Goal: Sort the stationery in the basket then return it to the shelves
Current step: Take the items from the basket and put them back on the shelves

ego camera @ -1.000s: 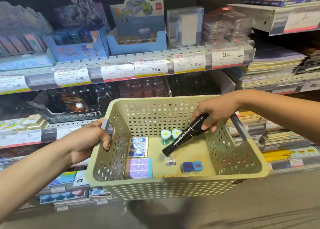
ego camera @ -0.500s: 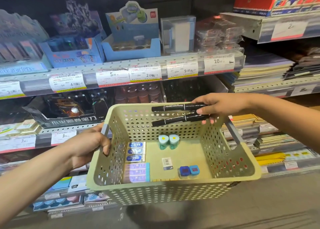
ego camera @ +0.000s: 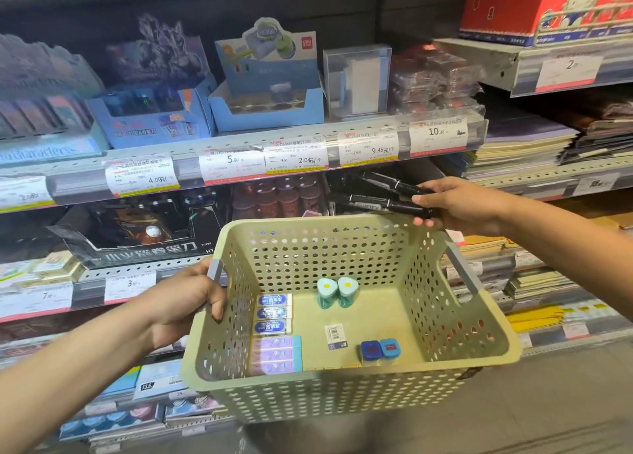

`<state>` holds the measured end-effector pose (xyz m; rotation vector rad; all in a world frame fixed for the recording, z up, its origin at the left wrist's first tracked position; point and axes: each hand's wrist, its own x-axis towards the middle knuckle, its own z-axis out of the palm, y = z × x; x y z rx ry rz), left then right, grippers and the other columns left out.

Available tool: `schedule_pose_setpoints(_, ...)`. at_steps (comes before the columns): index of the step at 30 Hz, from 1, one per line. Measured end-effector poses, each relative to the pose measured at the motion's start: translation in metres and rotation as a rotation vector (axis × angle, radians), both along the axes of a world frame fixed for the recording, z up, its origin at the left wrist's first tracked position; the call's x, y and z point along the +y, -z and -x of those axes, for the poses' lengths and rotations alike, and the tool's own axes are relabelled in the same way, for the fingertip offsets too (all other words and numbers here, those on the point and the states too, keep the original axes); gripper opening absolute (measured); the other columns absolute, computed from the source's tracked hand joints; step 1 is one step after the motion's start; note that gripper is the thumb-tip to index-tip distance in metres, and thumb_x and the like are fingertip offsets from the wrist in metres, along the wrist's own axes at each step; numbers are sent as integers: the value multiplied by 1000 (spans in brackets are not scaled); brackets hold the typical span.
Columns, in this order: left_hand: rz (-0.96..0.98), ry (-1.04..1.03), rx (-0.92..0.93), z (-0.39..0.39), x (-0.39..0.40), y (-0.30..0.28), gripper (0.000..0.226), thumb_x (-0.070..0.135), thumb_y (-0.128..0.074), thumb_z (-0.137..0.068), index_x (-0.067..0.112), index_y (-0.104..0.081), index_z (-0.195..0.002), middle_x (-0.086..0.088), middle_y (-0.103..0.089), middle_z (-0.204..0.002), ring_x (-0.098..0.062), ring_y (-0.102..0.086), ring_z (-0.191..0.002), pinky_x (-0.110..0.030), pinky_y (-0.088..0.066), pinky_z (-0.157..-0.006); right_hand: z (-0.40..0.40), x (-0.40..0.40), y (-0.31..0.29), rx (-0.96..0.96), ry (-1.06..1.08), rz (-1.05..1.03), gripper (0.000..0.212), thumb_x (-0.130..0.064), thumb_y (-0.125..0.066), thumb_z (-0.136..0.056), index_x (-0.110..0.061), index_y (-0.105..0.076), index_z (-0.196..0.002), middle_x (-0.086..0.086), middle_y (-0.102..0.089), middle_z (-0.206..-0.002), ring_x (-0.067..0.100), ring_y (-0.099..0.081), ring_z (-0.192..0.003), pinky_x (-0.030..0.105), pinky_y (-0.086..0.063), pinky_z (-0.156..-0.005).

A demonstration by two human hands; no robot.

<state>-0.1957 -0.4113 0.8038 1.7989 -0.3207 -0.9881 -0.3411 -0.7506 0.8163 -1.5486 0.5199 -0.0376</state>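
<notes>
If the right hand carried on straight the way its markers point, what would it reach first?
Likely the dark stock of black markers on the middle shelf: the right hand holds two black markers aimed left and into that bay, above the basket rim. Depth is unclear.

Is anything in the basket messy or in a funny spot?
Mostly tidy. The erasers sit in a neat column by the left wall, and the sharpeners stand in pairs. The one odd thing is a loose barcode label lying alone on the floor of the basket, slightly crooked, attached to nothing.
</notes>
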Motion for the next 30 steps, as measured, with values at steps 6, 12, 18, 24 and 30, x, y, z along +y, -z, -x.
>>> schedule_pose_setpoints(6, -17, 29, -4, -4, 4, -1, 78, -11, -41, -38, 0, -49, -116, -21, -60, -75, -26, -60, -51, -28, -49, -49, -18, 2, 5, -83, 307, -106, 24, 0, -43, -97, 4, -44, -120, 20, -53, -116, 18, -60, -80, 19, -58, -55)
schedule_pose_setpoints(12, -38, 37, -6, -3, 3, -2, 78, -10, -42, -38, 2, -50, -115, -21, -60, -74, -27, -58, -53, -30, -47, -53, -45, -3, 11, -84, 458, -81, 48, -2, -47, -95, 4, -30, -140, 16, -35, -142, 23, -55, -99, 22, -59, -60)
schedule_pose_setpoints(18, -10, 25, 19, 7, -10, -5, 63, -11, -41, -38, 11, -59, -94, -20, -64, -68, -27, -59, -51, -29, -47, -53, -70, -16, 16, -46, 476, -75, 41, 1, -43, -96, -1, -40, -137, 11, -38, -146, 21, -55, -103, 28, -53, -87)
schedule_pose_setpoints(24, 16, -21, 67, 18, -21, -6, 64, -13, -39, -38, 10, -58, -95, -21, -63, -63, -26, -58, -43, -26, -46, -40, -85, -26, 23, 36, 457, 6, 38, 1, -40, -96, 6, -41, -134, 19, -45, -140, 15, -51, -95, 25, -38, -107)
schedule_pose_setpoints(30, 39, -54, 109, 23, -29, -7, 70, -14, -38, -39, 8, -55, -103, -24, -62, -64, -28, -58, -43, -27, -47, -40, -101, -38, 24, 29, 364, -120, 40, 4, -34, -98, 0, -35, -138, 15, -35, -146, 31, -37, -133, 33, -33, -111)
